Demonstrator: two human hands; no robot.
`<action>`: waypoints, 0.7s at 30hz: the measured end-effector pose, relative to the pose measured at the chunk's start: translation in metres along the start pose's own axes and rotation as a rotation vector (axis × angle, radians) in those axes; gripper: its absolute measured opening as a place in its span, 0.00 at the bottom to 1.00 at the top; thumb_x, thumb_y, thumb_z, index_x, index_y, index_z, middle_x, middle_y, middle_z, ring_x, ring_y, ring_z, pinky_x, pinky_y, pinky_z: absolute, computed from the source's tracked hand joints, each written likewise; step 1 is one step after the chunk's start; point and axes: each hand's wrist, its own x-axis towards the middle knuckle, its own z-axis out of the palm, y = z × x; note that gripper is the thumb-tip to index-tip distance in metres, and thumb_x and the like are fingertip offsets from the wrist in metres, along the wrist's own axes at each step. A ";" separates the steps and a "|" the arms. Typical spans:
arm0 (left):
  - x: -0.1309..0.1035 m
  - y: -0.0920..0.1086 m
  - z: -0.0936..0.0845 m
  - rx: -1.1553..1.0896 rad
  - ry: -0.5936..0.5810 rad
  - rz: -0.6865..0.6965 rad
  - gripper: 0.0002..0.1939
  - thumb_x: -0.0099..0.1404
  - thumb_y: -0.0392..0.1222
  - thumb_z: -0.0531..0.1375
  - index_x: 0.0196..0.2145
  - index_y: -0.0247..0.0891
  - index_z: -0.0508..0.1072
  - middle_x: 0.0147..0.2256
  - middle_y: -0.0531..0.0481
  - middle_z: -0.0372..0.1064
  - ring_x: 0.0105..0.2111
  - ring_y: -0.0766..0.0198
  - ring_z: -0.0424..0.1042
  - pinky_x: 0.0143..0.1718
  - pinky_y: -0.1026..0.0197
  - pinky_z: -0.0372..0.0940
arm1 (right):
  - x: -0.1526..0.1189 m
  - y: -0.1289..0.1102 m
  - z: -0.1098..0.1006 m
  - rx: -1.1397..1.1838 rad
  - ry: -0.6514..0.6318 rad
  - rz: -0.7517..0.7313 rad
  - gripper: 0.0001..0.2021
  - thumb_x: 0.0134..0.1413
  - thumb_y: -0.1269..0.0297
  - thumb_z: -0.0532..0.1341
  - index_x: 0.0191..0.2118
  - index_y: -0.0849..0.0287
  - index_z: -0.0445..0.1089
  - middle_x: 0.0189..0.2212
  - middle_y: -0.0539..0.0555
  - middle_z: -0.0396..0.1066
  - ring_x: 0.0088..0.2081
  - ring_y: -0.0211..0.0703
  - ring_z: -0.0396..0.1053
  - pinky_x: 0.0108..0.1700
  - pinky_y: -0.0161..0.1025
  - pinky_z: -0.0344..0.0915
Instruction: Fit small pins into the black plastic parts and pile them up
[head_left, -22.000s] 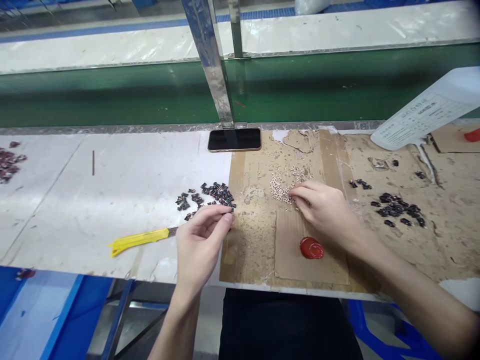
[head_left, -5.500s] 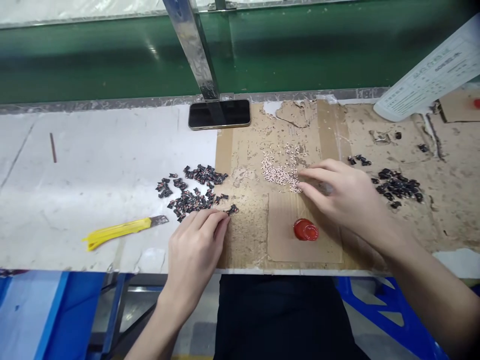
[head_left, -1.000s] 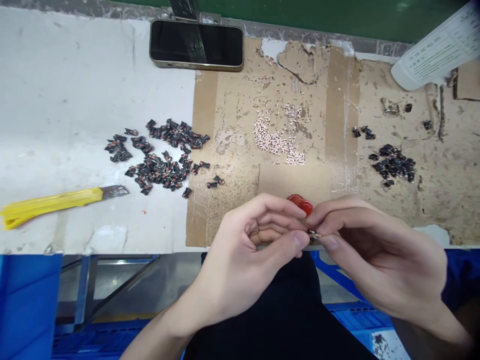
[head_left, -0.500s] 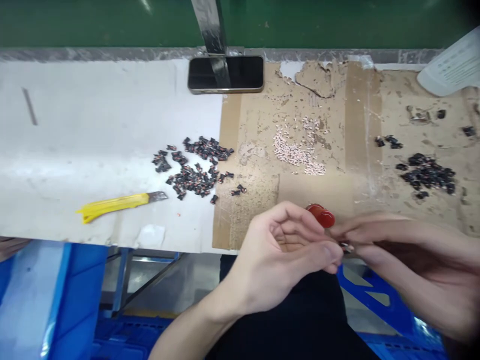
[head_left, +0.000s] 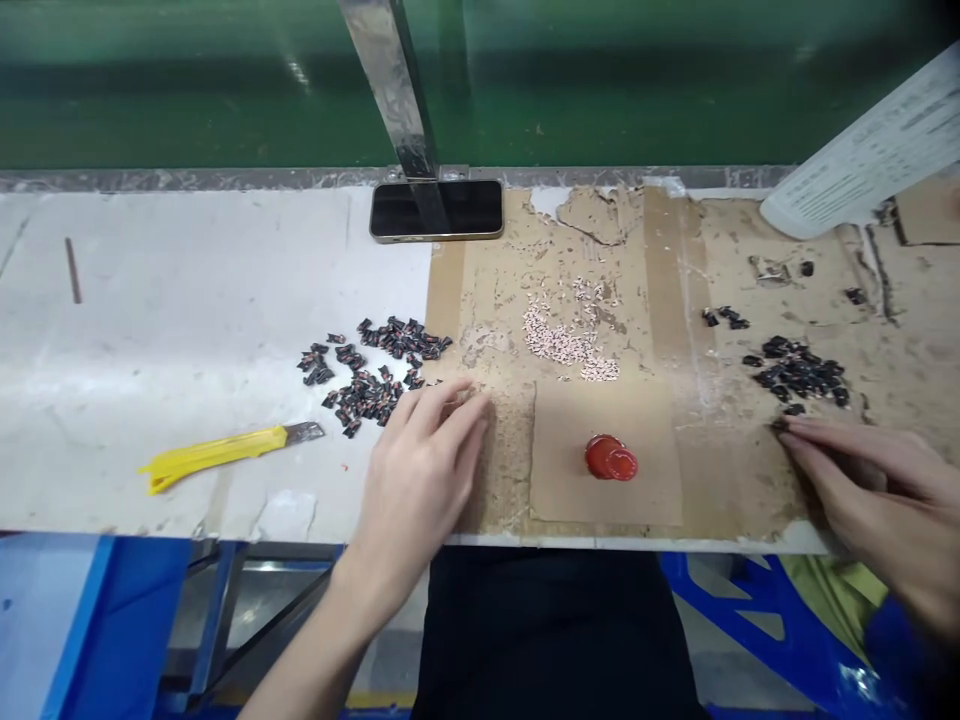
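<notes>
My left hand (head_left: 420, 465) rests palm down at the right edge of a pile of small black parts with copper-coloured bits (head_left: 367, 395). Its fingers are bent and close together; whatever lies under the fingertips is hidden. Far to the right, my right hand (head_left: 874, 480) pinches a small black part (head_left: 780, 425) between thumb and fingertips, just below another pile of black parts (head_left: 802, 370). Between the hands, a small red round container (head_left: 602, 455) with a red disc (head_left: 622, 464) against it stands on a cardboard piece (head_left: 570, 500). Tiny pinkish pieces (head_left: 562, 340) lie scattered behind it.
A yellow utility knife (head_left: 214, 456) with its blade out lies at left. A phone (head_left: 437, 210) leans by a metal post (head_left: 394, 90) at the back. A white printed container (head_left: 862, 160) stands at back right. A blue stool (head_left: 742, 600) is below the table edge.
My hands were together over the red container, around a small piece. They have parted: left to the left pile, right to the right pile. The view has tilted upward.
</notes>
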 end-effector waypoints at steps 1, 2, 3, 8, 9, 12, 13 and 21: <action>-0.001 -0.007 0.002 0.046 -0.020 0.050 0.12 0.74 0.31 0.61 0.52 0.33 0.80 0.51 0.36 0.80 0.47 0.46 0.79 0.50 0.44 0.77 | 0.000 0.010 -0.003 -0.032 -0.003 -0.057 0.24 0.43 0.75 0.79 0.45 0.39 0.86 0.35 0.53 0.85 0.34 0.61 0.83 0.39 0.53 0.77; -0.002 -0.013 0.003 0.067 -0.030 0.089 0.12 0.75 0.30 0.60 0.51 0.33 0.81 0.50 0.36 0.81 0.47 0.47 0.79 0.49 0.46 0.77 | 0.001 0.018 -0.005 -0.051 -0.015 -0.115 0.26 0.43 0.75 0.79 0.47 0.38 0.86 0.35 0.53 0.85 0.34 0.61 0.83 0.39 0.53 0.76; -0.003 -0.017 0.004 0.073 -0.031 0.114 0.12 0.75 0.30 0.60 0.50 0.34 0.81 0.50 0.38 0.81 0.47 0.48 0.79 0.50 0.47 0.77 | 0.004 0.022 -0.007 -0.058 -0.034 -0.162 0.28 0.44 0.75 0.78 0.49 0.37 0.85 0.36 0.53 0.85 0.35 0.62 0.83 0.40 0.53 0.76; -0.001 -0.027 0.002 0.070 -0.051 0.142 0.12 0.76 0.31 0.57 0.48 0.39 0.80 0.48 0.41 0.82 0.46 0.51 0.80 0.50 0.50 0.77 | 0.036 0.001 0.008 -0.052 -0.043 -0.273 0.27 0.48 0.73 0.77 0.52 0.38 0.83 0.40 0.55 0.85 0.38 0.61 0.82 0.43 0.53 0.74; 0.000 -0.028 0.001 0.080 -0.059 0.144 0.12 0.76 0.32 0.56 0.48 0.39 0.80 0.47 0.42 0.82 0.45 0.52 0.80 0.49 0.50 0.77 | 0.045 -0.011 0.016 -0.036 -0.061 -0.297 0.23 0.50 0.73 0.76 0.50 0.40 0.83 0.40 0.54 0.85 0.37 0.58 0.82 0.42 0.51 0.75; 0.006 -0.032 -0.003 0.134 -0.077 0.154 0.13 0.76 0.31 0.55 0.47 0.40 0.79 0.45 0.42 0.81 0.42 0.51 0.78 0.44 0.51 0.76 | 0.069 -0.055 0.048 0.011 -0.231 -0.347 0.12 0.59 0.68 0.72 0.48 0.50 0.83 0.43 0.55 0.84 0.40 0.51 0.82 0.43 0.46 0.77; 0.008 -0.033 -0.003 0.156 -0.079 0.158 0.13 0.76 0.30 0.55 0.47 0.41 0.78 0.44 0.42 0.81 0.41 0.51 0.78 0.42 0.51 0.75 | 0.076 -0.070 0.058 0.019 -0.291 -0.358 0.10 0.62 0.66 0.70 0.48 0.51 0.82 0.44 0.54 0.84 0.41 0.49 0.82 0.44 0.46 0.78; 0.001 -0.025 0.000 0.224 0.001 0.126 0.10 0.76 0.30 0.56 0.50 0.35 0.75 0.45 0.38 0.78 0.44 0.50 0.77 0.42 0.52 0.74 | 0.097 -0.115 0.093 -0.036 -0.550 -0.412 0.08 0.68 0.67 0.64 0.42 0.58 0.82 0.44 0.59 0.82 0.41 0.50 0.80 0.42 0.48 0.76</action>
